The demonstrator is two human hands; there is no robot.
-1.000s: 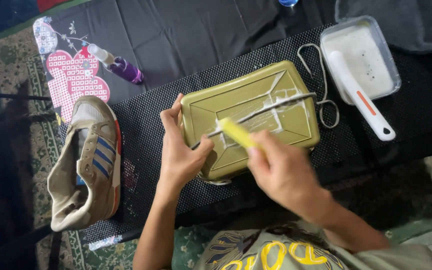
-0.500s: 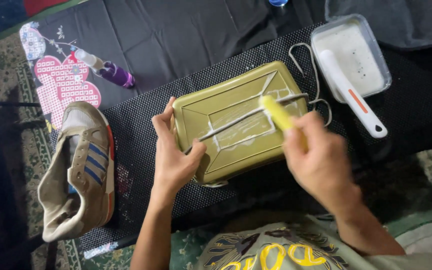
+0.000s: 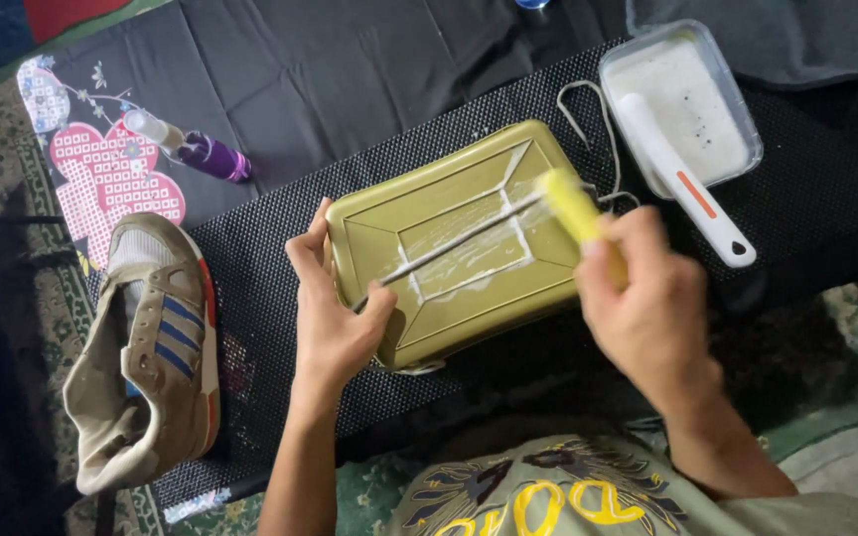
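Note:
An upturned olive-green metal tray (image 3: 449, 308) lies on a black mesh mat. A white shoelace (image 3: 459, 240) is stretched across its soapy top. My left hand (image 3: 335, 318) pins the lace's near end against the tray's left edge. My right hand (image 3: 647, 318) grips a yellow-handled brush (image 3: 570, 203), whose head rests on the lace at the tray's right side.
A beige sneaker (image 3: 146, 352) with blue stripes lies on its side at the left. A purple spray bottle (image 3: 191, 149) rests on dark cloth. At upper right stands a clear tub (image 3: 737, 114) of foamy water with a white brush (image 3: 682, 194) across it. More lace (image 3: 593, 124) loops beside it.
My right hand has drawn the yellow brush along the lace from the tray's middle to its right end. My left hand has kept its hold.

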